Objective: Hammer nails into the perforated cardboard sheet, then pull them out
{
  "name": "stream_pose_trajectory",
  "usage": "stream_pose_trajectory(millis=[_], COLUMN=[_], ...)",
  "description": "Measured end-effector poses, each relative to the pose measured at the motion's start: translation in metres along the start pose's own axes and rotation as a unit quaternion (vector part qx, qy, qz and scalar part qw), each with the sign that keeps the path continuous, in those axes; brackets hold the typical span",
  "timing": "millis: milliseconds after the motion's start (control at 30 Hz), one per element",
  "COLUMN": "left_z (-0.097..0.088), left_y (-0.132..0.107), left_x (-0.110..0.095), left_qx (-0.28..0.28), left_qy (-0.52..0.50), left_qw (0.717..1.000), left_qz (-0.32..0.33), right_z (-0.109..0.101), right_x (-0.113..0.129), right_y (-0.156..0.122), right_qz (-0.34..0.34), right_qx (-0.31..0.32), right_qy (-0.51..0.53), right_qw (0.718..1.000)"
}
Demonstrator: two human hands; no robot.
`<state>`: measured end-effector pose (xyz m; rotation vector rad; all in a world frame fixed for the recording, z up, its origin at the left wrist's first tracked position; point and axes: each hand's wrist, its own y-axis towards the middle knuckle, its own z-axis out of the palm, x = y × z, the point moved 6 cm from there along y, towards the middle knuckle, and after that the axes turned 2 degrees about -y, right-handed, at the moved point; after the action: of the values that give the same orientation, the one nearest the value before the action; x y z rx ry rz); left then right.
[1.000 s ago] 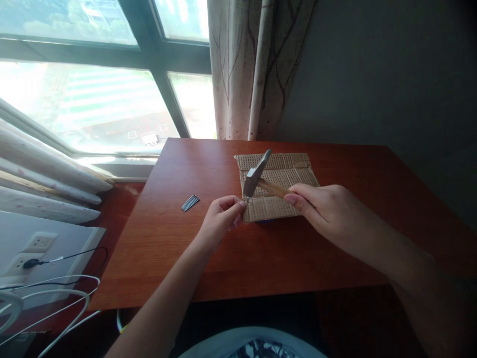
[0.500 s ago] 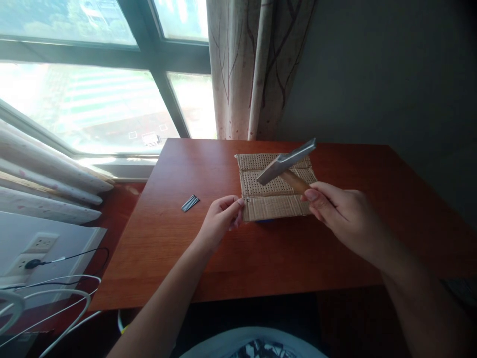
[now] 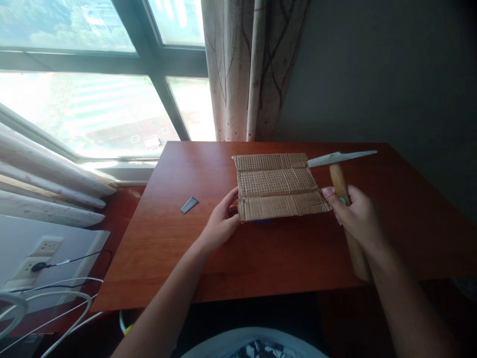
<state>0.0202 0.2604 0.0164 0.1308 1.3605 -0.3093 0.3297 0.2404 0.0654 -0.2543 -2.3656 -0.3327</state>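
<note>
A creased piece of cardboard (image 3: pixel 278 181) covered in rows of small holes lies near the middle of the table, its front strip without holes. Something blue (image 3: pixel 263 220) shows just under its front edge; the rest of that is hidden. My left hand (image 3: pixel 222 219) grips the cardboard at its left edge, fingertips partly hidden. In my right hand (image 3: pixel 354 211) is a hammer (image 3: pixel 338 179) with a wooden handle, its metal head pointing away from me. The right fingers also reach the cardboard's front right corner. A small bunch of nails (image 3: pixel 190 204) lies left of my left hand.
The brown wooden table (image 3: pixel 261 268) ends at a front edge close to my body. Beyond it hang a patterned curtain (image 3: pixel 238 74) and a bright window. At lower left are a wall socket (image 3: pixel 28 268) with a black plug and loose white cables (image 3: pixel 80 308).
The hammer has swung right, off the cardboard, its handle now more upright in my right hand. My right fingers have come to the cardboard's right corner. My left hand has shifted along the left edge.
</note>
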Motion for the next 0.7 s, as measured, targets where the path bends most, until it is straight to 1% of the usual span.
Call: stream_pose_trajectory(millis=[67, 133, 267, 467, 567, 700], left_z=[0.003, 0.003, 0.000, -0.004, -0.006, -0.006], left_y=[-0.001, -0.002, -0.003, -0.002, -0.002, -0.002], left_x=[-0.001, -0.002, -0.006, -0.007, -0.006, -0.007], left_qx=[0.013, 0.014, 0.009, -0.014, -0.033, -0.044], left_qy=[-0.001, 0.007, 0.034, 0.033, 0.013, 0.001], left_qw=[1.000, 1.000, 0.998, 0.998, 0.999, 0.999], left_qz=[0.010, 0.022, 0.044, 0.046, 0.034, 0.021], right_z=[0.007, 0.014, 0.020, 0.021, 0.020, 0.020], right_x=[-0.005, -0.008, -0.006, -0.002, -0.003, -0.005], right_y=[-0.001, -0.002, -0.005, -0.005, -0.004, -0.005], right_qz=[0.024, 0.035, 0.035, 0.034, 0.035, 0.035], right_qx=[0.015, 0.026, 0.018, 0.017, 0.029, 0.049], right_qy=[-0.001, 0.019, 0.049, 0.061, 0.055, 0.027], right_qw=[1.000, 0.999, 0.998, 0.997, 0.997, 0.998])
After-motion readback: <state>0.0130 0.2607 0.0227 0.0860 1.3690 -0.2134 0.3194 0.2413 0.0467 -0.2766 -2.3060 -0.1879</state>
